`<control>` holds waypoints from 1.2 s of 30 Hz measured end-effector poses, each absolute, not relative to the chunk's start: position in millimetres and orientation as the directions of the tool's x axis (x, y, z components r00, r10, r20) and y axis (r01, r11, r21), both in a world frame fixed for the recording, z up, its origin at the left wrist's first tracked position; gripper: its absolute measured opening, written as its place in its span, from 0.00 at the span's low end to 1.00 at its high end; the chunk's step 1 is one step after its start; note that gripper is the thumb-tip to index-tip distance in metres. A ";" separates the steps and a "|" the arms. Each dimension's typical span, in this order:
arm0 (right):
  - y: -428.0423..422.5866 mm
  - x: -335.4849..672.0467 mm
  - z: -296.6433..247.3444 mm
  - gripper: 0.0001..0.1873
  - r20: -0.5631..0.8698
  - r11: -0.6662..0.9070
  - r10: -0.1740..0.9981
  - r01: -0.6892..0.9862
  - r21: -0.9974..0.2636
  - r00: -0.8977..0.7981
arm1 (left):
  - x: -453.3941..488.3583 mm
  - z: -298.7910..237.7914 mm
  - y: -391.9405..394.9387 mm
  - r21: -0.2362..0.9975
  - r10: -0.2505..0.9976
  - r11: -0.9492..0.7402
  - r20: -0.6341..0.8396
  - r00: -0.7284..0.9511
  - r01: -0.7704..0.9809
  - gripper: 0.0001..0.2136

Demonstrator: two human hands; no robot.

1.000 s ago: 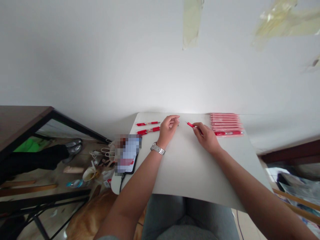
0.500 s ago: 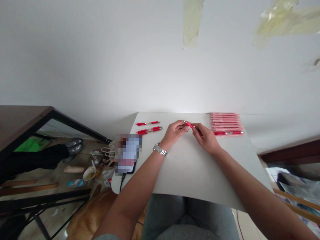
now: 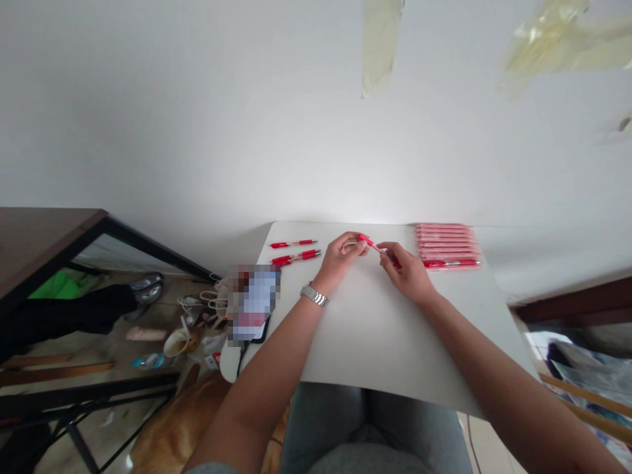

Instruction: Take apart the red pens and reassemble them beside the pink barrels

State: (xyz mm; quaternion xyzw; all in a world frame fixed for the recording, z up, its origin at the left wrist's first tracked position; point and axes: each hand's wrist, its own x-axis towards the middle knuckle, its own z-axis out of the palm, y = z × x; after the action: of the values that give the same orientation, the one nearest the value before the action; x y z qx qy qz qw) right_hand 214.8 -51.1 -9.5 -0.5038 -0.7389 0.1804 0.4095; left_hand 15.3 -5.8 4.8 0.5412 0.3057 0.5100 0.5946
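Between my hands, over the white table, is a red pen. A thin pale section shows between its red end at my left fingers and my right fingertips. My left hand, with a metal watch on its wrist, pinches the red end. My right hand is closed on the other end, where some red shows under its fingers; whether the pen is in two parts I cannot tell. To the left lie several red pens. On the right, a row of pens in clear wrappers lies beside my right hand.
A blurred-out phone with a cable lies on the table's left edge. A white wall rises behind the table. At left stand a dark desk and a person's leg and shoe. A brown dog lies below.
My left hand has shifted slightly left and up with the red end of the pen. More of the thin pale section now shows between my hands. The right hand has barely moved.
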 end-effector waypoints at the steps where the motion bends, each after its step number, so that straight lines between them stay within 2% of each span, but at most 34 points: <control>1: -51.1 214.9 -9.7 0.16 0.422 0.425 0.893 0.599 -0.679 -0.155 | 15.1 4.2 -4.8 0.950 0.944 -0.100 0.185 0.274 -0.298 0.14; 9: -51.4 214.6 -7.8 0.16 0.419 0.415 0.896 0.620 -0.666 -0.148 | 14.3 4.0 -0.2 0.915 0.976 -0.086 0.158 0.153 -0.394 0.15; 14: -51.3 214.9 -6.9 0.16 0.412 0.393 0.903 0.619 -0.680 -0.121 | 11.8 2.2 2.9 0.933 0.973 -0.151 0.200 0.119 -0.327 0.14; 17: -50.9 215.3 -8.2 0.16 0.407 0.379 0.907 0.622 -0.685 -0.104 | 7.2 1.3 5.9 0.947 0.960 -0.264 0.277 0.051 -0.181 0.11; 20: -50.5 215.4 -9.2 0.16 0.409 0.376 0.907 0.622 -0.687 -0.096 | 0.7 1.5 7.8 0.927 0.928 -0.371 0.372 -0.027 0.057 0.07; 24: -50.3 215.3 -8.9 0.16 0.417 0.377 0.904 0.627 -0.682 -0.090 | -7.2 2.8 8.1 0.798 0.860 -0.446 0.508 -0.053 0.405 0.04; 31: -50.8 214.9 -7.6 0.17 0.409 0.362 0.909 0.635 -0.682 -0.079 | -12.8 5.2 4.9 0.569 0.844 -0.386 0.536 0.029 0.726 0.09; 36: -51.1 214.6 -7.8 0.17 0.412 0.362 0.908 0.638 -0.680 -0.078 | -13.7 8.6 0.8 0.431 0.869 -0.298 0.493 0.055 0.852 0.04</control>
State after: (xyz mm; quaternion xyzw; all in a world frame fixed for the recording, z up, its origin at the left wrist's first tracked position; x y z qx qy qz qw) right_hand 214.6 -51.1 -7.8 -0.5402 -0.7154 0.1642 0.4116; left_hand -13.7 0.8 8.6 0.7260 0.5924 0.3490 0.0120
